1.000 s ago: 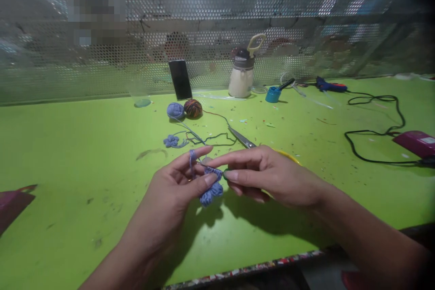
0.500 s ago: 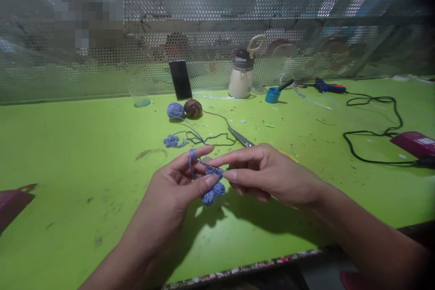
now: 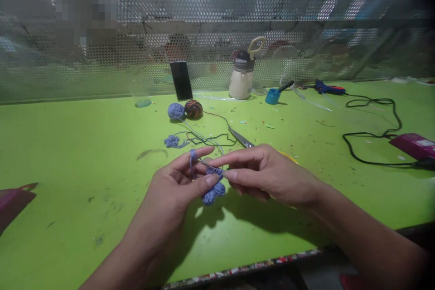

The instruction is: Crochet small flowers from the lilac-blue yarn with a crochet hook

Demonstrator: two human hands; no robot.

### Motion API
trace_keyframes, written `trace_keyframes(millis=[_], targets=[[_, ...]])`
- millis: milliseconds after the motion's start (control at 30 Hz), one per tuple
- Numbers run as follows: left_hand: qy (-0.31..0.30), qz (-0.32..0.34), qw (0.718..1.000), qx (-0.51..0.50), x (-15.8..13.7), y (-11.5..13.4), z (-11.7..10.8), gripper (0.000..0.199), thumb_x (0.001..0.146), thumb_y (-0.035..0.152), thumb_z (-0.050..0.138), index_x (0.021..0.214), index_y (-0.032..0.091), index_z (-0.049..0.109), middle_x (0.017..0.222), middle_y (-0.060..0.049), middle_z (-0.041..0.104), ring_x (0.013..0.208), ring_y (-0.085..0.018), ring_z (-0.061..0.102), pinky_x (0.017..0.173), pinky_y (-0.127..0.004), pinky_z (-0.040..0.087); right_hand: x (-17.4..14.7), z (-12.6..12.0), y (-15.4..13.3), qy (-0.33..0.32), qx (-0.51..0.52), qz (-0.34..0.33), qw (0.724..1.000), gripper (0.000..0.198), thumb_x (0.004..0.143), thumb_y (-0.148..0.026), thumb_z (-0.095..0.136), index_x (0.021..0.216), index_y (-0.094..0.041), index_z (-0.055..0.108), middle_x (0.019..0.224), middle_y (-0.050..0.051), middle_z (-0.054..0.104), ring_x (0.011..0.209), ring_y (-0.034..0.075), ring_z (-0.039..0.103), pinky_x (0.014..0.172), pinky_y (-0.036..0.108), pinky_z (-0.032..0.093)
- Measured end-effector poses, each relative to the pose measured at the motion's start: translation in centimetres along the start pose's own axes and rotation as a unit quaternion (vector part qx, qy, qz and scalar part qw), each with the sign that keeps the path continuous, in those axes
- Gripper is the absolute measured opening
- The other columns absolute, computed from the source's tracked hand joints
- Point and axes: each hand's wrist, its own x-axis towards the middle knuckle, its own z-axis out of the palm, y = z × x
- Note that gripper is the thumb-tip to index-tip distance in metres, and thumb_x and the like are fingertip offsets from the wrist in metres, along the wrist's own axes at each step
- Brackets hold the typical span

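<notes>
Between thumb and fingers, my left hand [image 3: 180,186] pinches a blue-purple crochet piece [image 3: 209,197] with rounded petals. Blue yarn is wrapped round its raised index finger. My right hand [image 3: 268,170] grips a thin crochet hook [image 3: 204,162], mostly hidden by the fingers; several loops sit along it at the top of the piece. Behind the hands lie a small finished-looking crochet flower [image 3: 171,141], a blue yarn ball [image 3: 176,111] and a dark multicoloured yarn ball [image 3: 194,109]. Scissors [image 3: 241,137] lie just beyond my right hand, partly covered by it.
A phone [image 3: 181,80] leans upright at the back beside a cream bottle [image 3: 241,79]. Farther right are a blue pot [image 3: 273,96], a glue gun [image 3: 329,87] and a magenta device [image 3: 414,147] with a black cable. A perforated metal screen [image 3: 210,45] borders the green table [image 3: 84,154].
A strand of yarn behind the hands now bows out to the right in a slack curve. Both hands and the crochet piece hold nearly the same position.
</notes>
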Motion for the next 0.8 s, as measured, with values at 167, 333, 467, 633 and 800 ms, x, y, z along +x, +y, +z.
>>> trace_keyframes(millis=[167, 333, 467, 633, 800], targets=[[-0.001, -0.001, 1.000, 0.004, 0.08, -0.01, -0.02, 0.050, 0.064, 0.021, 0.089, 0.111, 0.024, 0.073, 0.076, 0.001, 0.068, 0.072, -0.011, 0.063, 0.068, -0.021, 0.050, 0.05, 0.07, -0.04, -0.001, 0.010, -0.007, 1.000, 0.033, 0.089, -0.016, 0.062, 0.121, -0.017, 0.071, 0.053, -0.007, 0.052, 0.038, 0.003, 0.037, 0.034, 0.014, 0.027], [-0.010, 0.010, 1.000, -0.001, 0.04, 0.10, 0.15, 0.046, 0.065, 0.019, 0.088, 0.108, 0.024, 0.074, 0.074, 0.001, 0.069, 0.072, -0.012, 0.065, 0.069, -0.022, 0.052, 0.16, 0.11, 0.45, 0.016, 0.034, -0.008, 0.999, 0.029, 0.089, -0.022, 0.065, 0.116, -0.019, 0.074, 0.052, -0.006, 0.052, 0.038, 0.003, 0.036, 0.035, 0.015, 0.025], [0.010, 0.020, 1.000, -0.015, -0.28, 0.35, 0.68, 0.043, 0.065, 0.014, 0.086, 0.106, 0.021, 0.075, 0.072, 0.002, 0.068, 0.071, -0.011, 0.066, 0.072, -0.022, 0.053, 0.26, 0.15, 0.81, 0.027, 0.030, -0.019, 0.999, 0.027, 0.087, -0.026, 0.067, 0.113, -0.022, 0.076, 0.052, -0.005, 0.054, 0.037, 0.003, 0.038, 0.035, 0.015, 0.026], [0.019, 0.021, 0.999, -0.023, -0.38, 0.43, 0.94, 0.044, 0.064, 0.013, 0.086, 0.106, 0.020, 0.075, 0.070, 0.003, 0.068, 0.069, -0.010, 0.065, 0.070, -0.021, 0.053, 0.31, 0.15, 0.79, 0.027, 0.027, -0.015, 0.999, 0.027, 0.087, -0.027, 0.067, 0.112, -0.022, 0.076, 0.053, -0.005, 0.057, 0.037, 0.003, 0.039, 0.035, 0.015, 0.027], [0.007, 0.030, 0.999, -0.024, -0.10, 0.09, 0.70, 0.042, 0.064, 0.013, 0.086, 0.104, 0.021, 0.075, 0.069, 0.002, 0.070, 0.069, -0.010, 0.066, 0.069, -0.021, 0.053, 0.11, 0.14, 0.84, 0.028, 0.032, -0.007, 0.999, 0.029, 0.086, -0.028, 0.068, 0.113, -0.022, 0.076, 0.054, -0.004, 0.058, 0.036, 0.003, 0.040, 0.035, 0.015, 0.027]])
